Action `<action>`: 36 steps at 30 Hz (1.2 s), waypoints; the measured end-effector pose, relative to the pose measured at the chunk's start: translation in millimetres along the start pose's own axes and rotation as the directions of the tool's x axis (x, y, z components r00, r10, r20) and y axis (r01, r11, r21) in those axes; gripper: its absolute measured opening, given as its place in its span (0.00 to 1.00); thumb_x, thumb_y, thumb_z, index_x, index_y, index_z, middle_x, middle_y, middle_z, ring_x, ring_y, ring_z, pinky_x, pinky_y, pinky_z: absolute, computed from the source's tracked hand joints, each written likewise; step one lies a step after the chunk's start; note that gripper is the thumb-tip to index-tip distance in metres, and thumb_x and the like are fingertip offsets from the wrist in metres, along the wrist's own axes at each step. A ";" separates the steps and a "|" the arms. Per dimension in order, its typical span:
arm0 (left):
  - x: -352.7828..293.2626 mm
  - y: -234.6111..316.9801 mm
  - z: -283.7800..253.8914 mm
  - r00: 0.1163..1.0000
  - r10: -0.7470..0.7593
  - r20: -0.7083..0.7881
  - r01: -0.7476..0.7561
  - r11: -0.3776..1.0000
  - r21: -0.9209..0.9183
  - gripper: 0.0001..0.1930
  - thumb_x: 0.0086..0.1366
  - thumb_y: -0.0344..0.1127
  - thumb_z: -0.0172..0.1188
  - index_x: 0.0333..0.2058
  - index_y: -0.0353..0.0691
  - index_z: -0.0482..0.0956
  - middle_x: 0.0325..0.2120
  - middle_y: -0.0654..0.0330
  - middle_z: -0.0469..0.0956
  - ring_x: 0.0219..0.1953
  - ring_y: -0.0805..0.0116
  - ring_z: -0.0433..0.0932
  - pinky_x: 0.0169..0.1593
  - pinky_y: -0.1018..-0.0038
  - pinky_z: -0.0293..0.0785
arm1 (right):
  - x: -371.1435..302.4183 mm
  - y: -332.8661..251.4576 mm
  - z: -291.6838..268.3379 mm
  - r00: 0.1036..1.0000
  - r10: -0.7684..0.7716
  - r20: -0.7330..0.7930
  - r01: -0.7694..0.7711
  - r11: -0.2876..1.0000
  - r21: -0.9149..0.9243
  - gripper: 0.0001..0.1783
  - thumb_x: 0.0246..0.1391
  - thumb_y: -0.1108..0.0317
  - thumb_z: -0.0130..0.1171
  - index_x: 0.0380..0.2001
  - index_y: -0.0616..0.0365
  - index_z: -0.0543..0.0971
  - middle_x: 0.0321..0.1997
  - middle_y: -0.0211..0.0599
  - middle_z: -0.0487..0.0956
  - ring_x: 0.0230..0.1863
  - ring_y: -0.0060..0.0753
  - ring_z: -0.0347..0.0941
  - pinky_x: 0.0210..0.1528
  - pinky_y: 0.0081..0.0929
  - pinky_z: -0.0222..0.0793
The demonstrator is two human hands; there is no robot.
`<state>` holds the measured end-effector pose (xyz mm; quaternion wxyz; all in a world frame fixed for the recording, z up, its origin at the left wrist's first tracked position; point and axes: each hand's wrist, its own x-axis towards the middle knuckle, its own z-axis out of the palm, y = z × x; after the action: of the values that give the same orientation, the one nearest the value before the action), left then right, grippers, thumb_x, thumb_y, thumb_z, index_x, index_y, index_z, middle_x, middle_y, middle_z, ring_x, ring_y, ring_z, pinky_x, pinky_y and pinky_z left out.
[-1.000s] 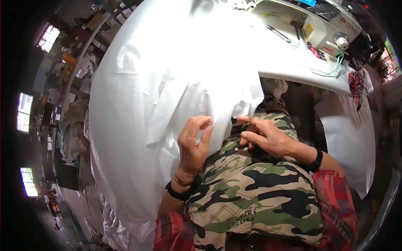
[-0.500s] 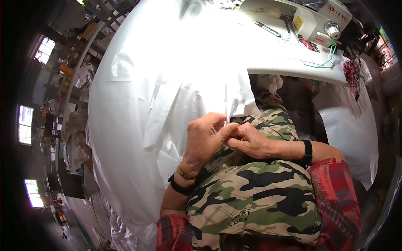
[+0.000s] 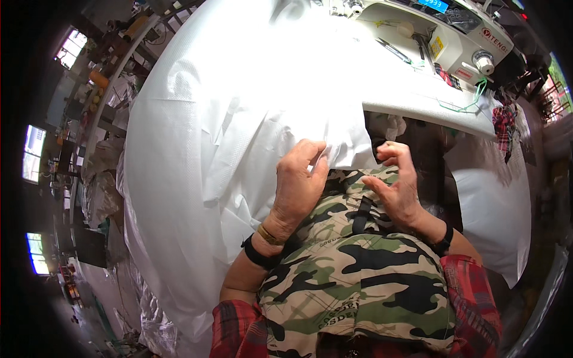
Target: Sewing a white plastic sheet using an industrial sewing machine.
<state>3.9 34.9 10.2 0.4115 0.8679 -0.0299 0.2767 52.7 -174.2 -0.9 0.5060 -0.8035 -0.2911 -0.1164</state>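
Nearest, well below the sewing machine [image 3: 462,59], the person wears a camouflage apron [image 3: 382,316] in green, tan and black, with dark capital lettering printed on its front, over red checked sleeves [image 3: 239,328]. Toward the sewing machine from there, the left hand [image 3: 298,179] has thumb and forefinger nearly together, nipping the edge of a white sheet [image 3: 167,179]; the right hand [image 3: 401,191], also on the near side of the sewing machine, is half open and curved, thumb and forefinger well parted, with hold of nothing that shows. The white sheet fills the area left of the sewing machine and near it, creased and finely textured, bleached by glare toward the top. Another white cloth [image 3: 492,206] hangs below the sewing machine at the right. Directly beneath the sewing machine runs a smooth white counter [image 3: 412,102]; by the sewing machine lie a slim dark tool [image 3: 394,51] and a loop of green thread [image 3: 481,88], with red checked scraps [image 3: 504,122] at its right. The sewing machine bears red brand lettering, a yellow label [image 3: 437,46], a small red-and-white label [image 3: 464,73] and a lit blue screen [image 3: 433,5] with digits. Far left of the sewing machine, the dim, cluttered room shows bright windows [image 3: 34,152] and an orange spool [image 3: 98,79].
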 end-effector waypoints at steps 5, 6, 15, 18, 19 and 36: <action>3.6 -2.8 -6.2 0.863 -0.429 0.267 0.504 0.699 -0.507 0.04 0.62 0.24 0.56 0.35 0.32 0.77 0.29 0.65 0.77 0.32 0.82 0.74 0.38 0.81 0.72 | 14.4 9.1 16.1 0.977 0.138 0.164 -0.158 0.981 0.116 0.20 0.48 0.66 0.69 0.39 0.64 0.72 0.39 0.41 0.73 0.37 0.35 0.71 0.41 0.30 0.69; 4.9 -4.3 -8.1 0.859 -0.437 0.265 0.510 0.700 -0.500 0.04 0.62 0.24 0.56 0.35 0.32 0.77 0.29 0.65 0.77 0.32 0.82 0.74 0.38 0.81 0.72 | 18.7 4.4 15.0 0.985 0.099 0.144 -0.111 0.991 0.077 0.18 0.49 0.68 0.68 0.39 0.64 0.73 0.40 0.42 0.73 0.38 0.36 0.71 0.43 0.31 0.69; 7.5 -7.3 -6.5 0.887 -0.395 0.240 0.461 0.798 -0.389 0.05 0.62 0.26 0.59 0.36 0.32 0.76 0.27 0.69 0.74 0.29 0.85 0.69 0.33 0.84 0.68 | 91.8 -33.7 -0.3 0.893 -0.346 0.287 0.445 0.775 -0.448 0.17 0.45 0.70 0.62 0.42 0.55 0.80 0.61 0.46 0.69 0.66 0.50 0.58 0.63 0.52 0.49; 8.4 -0.2 -7.7 0.910 -0.375 0.176 0.415 0.820 -0.395 0.07 0.62 0.27 0.62 0.37 0.31 0.76 0.26 0.70 0.72 0.28 0.85 0.66 0.32 0.85 0.66 | 107.4 -33.9 9.5 0.847 -0.232 0.479 0.518 0.565 -0.642 0.09 0.49 0.66 0.58 0.35 0.53 0.82 0.64 0.47 0.68 0.70 0.50 0.54 0.66 0.57 0.45; 10.1 2.3 -7.5 0.920 -0.367 0.141 0.393 0.852 -0.345 0.09 0.61 0.28 0.63 0.37 0.30 0.76 0.24 0.70 0.70 0.27 0.85 0.65 0.31 0.85 0.64 | 110.8 -33.9 11.2 0.855 -0.280 0.437 0.505 0.640 -0.578 0.07 0.50 0.67 0.60 0.32 0.54 0.82 0.63 0.46 0.69 0.69 0.51 0.54 0.66 0.55 0.45; 38.7 7.0 3.4 0.992 -0.122 -0.021 0.123 0.981 0.149 0.10 0.60 0.36 0.64 0.31 0.34 0.77 0.16 0.54 0.74 0.17 0.60 0.73 0.26 0.66 0.68 | 118.1 -38.1 14.5 0.837 -0.399 0.375 0.539 0.722 -0.434 0.09 0.50 0.68 0.63 0.33 0.57 0.77 0.63 0.42 0.68 0.69 0.52 0.54 0.61 0.50 0.51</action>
<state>36.1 34.6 32.9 0.3614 0.8949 0.0470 0.2575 123.8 -108.0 77.7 0.1791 -0.8167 -0.5060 -0.2119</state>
